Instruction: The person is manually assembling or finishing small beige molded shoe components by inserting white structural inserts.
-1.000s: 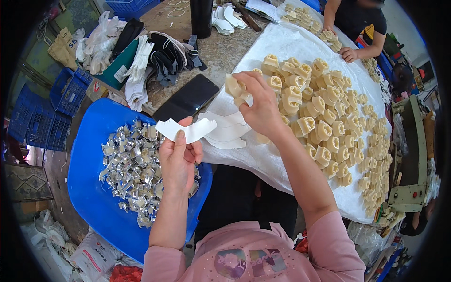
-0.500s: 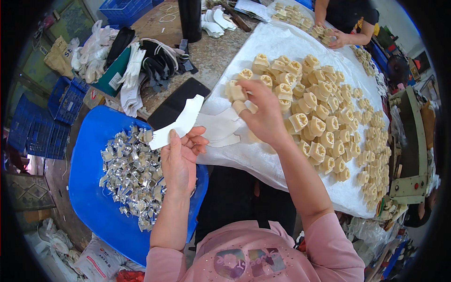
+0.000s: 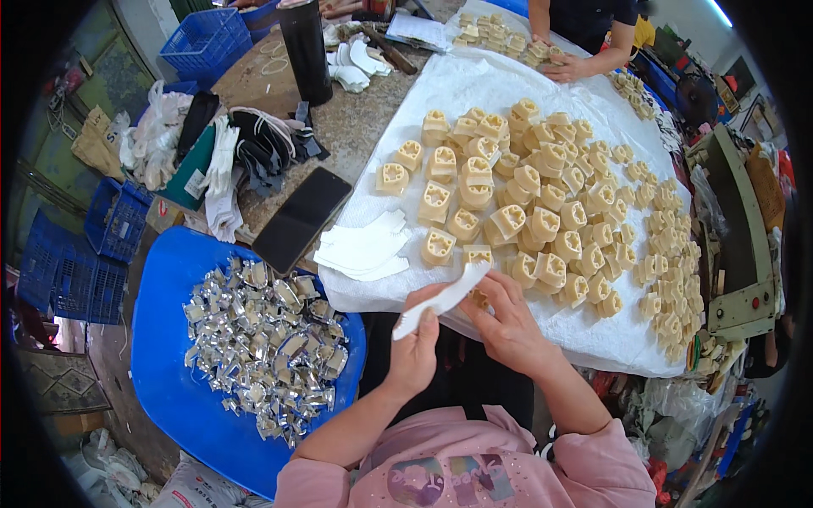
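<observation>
My left hand pinches a white curved strip with a notched edge between thumb and fingers, in front of my body at the table's near edge. Close beside it, my right hand is closed on a cream plastic block, mostly hidden by the fingers and strip. The strip's far end reaches the right fingers; whether it touches the block I cannot tell. More white strips lie stacked on the white sheet to the left. Several similar cream blocks with hollowed ends spread across the sheet.
A blue tub at my left holds many shiny metal-and-cream pieces. A black phone, a dark tumbler and gloves lie along the table's left. Across the table, another person's hands handle cream blocks.
My right hand has come back from the pile toward my body with a cream block. My left hand has moved right with the strip, so both hands now meet. The view has shifted.
</observation>
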The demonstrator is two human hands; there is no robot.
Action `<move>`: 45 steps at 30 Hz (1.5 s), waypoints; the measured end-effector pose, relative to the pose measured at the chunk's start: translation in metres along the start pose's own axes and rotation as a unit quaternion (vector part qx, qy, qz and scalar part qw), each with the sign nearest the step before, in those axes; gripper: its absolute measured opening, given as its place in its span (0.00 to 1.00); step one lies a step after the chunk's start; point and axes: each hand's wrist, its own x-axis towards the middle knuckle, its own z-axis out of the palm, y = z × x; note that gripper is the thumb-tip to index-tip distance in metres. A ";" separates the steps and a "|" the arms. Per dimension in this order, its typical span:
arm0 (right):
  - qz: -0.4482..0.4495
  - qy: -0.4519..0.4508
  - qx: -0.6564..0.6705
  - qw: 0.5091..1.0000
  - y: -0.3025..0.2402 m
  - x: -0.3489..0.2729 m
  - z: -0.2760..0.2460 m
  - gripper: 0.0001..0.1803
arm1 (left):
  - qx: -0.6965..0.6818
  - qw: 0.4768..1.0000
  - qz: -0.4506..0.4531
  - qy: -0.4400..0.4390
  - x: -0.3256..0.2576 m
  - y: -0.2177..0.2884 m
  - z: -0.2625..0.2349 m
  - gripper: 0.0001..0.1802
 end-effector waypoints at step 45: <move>-0.017 0.333 0.292 0.897 -0.034 -0.011 0.000 0.25 | -0.238 0.968 -0.073 0.009 -0.022 0.051 0.024 0.19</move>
